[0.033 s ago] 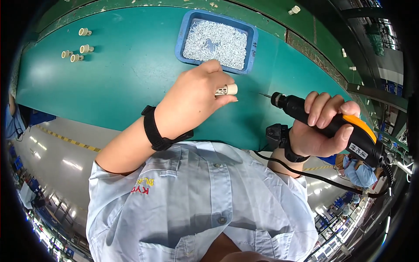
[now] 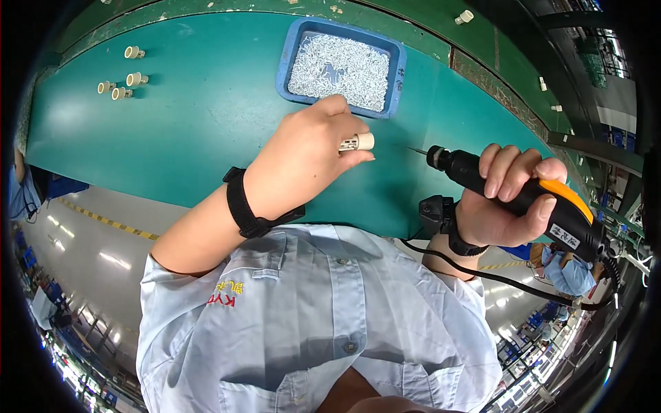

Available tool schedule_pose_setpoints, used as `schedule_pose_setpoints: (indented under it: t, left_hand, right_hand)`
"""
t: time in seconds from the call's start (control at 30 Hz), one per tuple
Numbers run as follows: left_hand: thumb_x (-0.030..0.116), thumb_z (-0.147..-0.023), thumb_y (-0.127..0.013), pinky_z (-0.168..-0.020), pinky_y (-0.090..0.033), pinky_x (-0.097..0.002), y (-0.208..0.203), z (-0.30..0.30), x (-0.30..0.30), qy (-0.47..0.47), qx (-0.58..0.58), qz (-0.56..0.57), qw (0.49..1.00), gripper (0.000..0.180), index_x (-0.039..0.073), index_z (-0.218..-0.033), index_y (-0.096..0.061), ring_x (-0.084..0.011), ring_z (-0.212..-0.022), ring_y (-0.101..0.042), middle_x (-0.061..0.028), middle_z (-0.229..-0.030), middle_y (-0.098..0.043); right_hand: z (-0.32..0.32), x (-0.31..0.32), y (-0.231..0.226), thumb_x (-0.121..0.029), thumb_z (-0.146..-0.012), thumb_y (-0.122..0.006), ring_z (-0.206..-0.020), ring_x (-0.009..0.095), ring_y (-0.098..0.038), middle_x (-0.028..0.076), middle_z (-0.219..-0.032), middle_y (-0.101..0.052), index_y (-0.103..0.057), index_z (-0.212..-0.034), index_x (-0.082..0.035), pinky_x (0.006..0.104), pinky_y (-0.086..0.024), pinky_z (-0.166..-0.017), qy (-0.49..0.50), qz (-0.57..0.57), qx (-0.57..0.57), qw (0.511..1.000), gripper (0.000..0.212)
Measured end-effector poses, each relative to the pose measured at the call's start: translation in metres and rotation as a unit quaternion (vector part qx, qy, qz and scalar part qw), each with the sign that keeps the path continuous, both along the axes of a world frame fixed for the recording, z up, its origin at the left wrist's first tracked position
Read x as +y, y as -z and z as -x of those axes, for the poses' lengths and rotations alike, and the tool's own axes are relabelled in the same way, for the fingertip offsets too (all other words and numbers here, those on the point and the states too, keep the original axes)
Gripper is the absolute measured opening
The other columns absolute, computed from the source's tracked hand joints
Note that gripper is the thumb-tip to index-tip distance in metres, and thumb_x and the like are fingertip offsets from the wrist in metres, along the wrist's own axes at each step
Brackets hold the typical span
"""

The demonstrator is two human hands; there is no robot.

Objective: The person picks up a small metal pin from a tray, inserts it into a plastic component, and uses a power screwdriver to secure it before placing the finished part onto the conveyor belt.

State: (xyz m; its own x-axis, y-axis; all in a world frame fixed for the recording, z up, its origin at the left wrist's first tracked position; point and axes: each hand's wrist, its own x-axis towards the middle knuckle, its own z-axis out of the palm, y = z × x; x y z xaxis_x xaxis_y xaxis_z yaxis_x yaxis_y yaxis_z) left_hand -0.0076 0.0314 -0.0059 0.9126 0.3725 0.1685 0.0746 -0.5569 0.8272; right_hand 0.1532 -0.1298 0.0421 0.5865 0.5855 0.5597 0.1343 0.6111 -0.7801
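Between the thumb and fingers of my left hand (image 2: 313, 141) is a small cream lamp holder (image 2: 363, 142), lying sideways with its round end to the right. My right hand (image 2: 513, 189) is wrapped round a black and orange electric screwdriver (image 2: 475, 170). Its thin bit points left at the lamp holder, with a gap between them. Just beyond my left hand stands a blue tray (image 2: 284, 76) with many small silver screws (image 2: 337, 65) in it. The fingertips of my left hand are partly hidden behind the hand.
Several similar cream lamp holders (image 2: 136, 79) rest at the far left of the green tabletop (image 2: 206, 89). Another cream piece (image 2: 464, 17) lies on the green ledge beyond the table. A black cable (image 2: 509, 281) loops from the screwdriver under my right forearm. A co-worker (image 2: 568, 272) is at the right.
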Motion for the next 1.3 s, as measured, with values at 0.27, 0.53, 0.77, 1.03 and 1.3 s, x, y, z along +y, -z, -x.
schedule_pose_setpoints:
  t: [0.27,0.53,0.77,1.03,1.3]
  left_hand:
    - [0.015,-0.074,-0.073,-0.075,-0.048,-0.0410,-0.028,-0.051,0.089,-0.086,-0.069,-0.293,0.950,0.023,0.002,-0.091,-0.065,-0.0333,-0.085,-0.059,-0.0134,-0.087,-0.061]
    - [0.015,-0.076,-0.070,-0.079,-0.049,-0.0393,-0.008,-0.099,0.188,-0.189,-0.008,-0.355,0.916,0.029,0.002,-0.101,-0.066,-0.0388,-0.090,-0.060,-0.0206,-0.104,-0.063]
    - [0.013,-0.076,-0.072,-0.075,-0.049,-0.0379,-0.002,-0.083,0.132,-0.066,-0.110,-0.224,0.966,0.024,0.003,-0.096,-0.067,-0.0314,-0.087,-0.061,-0.0140,-0.094,-0.063]
    - [0.006,-0.073,-0.075,-0.070,-0.050,-0.0319,0.013,-0.068,0.069,0.100,-0.039,0.001,0.994,0.022,0.001,-0.094,-0.069,-0.0238,-0.079,-0.062,-0.0105,-0.084,-0.065]
    - [0.007,-0.073,-0.075,-0.067,-0.049,-0.0319,0.016,-0.070,0.071,0.079,-0.001,0.008,0.997,0.014,0.002,-0.084,-0.069,-0.0267,-0.072,-0.061,-0.0099,-0.075,-0.062]
  right_hand:
    - [-0.012,0.037,-0.007,-0.037,-0.093,-0.052,-0.054,0.012,-0.044,0.000,-0.064,-0.044,-0.052,-0.104,-0.007,0.0276,-0.034,-0.055,0.008,-0.060,0.015,0.998,0.032]
    - [-0.004,0.089,0.011,-0.021,-0.092,-0.054,-0.052,0.014,-0.046,0.004,-0.061,-0.047,-0.050,-0.100,-0.003,0.0307,-0.042,-0.055,0.013,0.144,0.019,0.989,0.020]
    - [-0.020,0.110,0.014,-0.016,-0.091,-0.053,-0.052,0.015,-0.046,0.005,-0.060,-0.048,-0.049,-0.099,-0.002,0.0316,-0.043,-0.055,0.030,0.114,0.030,0.993,0.016]
    - [-0.016,0.100,-0.002,-0.025,-0.093,-0.048,-0.052,0.014,-0.043,0.003,-0.061,-0.044,-0.050,-0.098,-0.005,0.0312,-0.040,-0.055,-0.006,0.004,0.045,0.999,0.021]
    - [-0.029,0.072,-0.027,-0.031,-0.094,-0.047,-0.053,0.013,-0.042,0.001,-0.064,-0.044,-0.052,-0.101,-0.006,0.0296,-0.037,-0.056,0.017,-0.076,0.032,0.996,0.027]
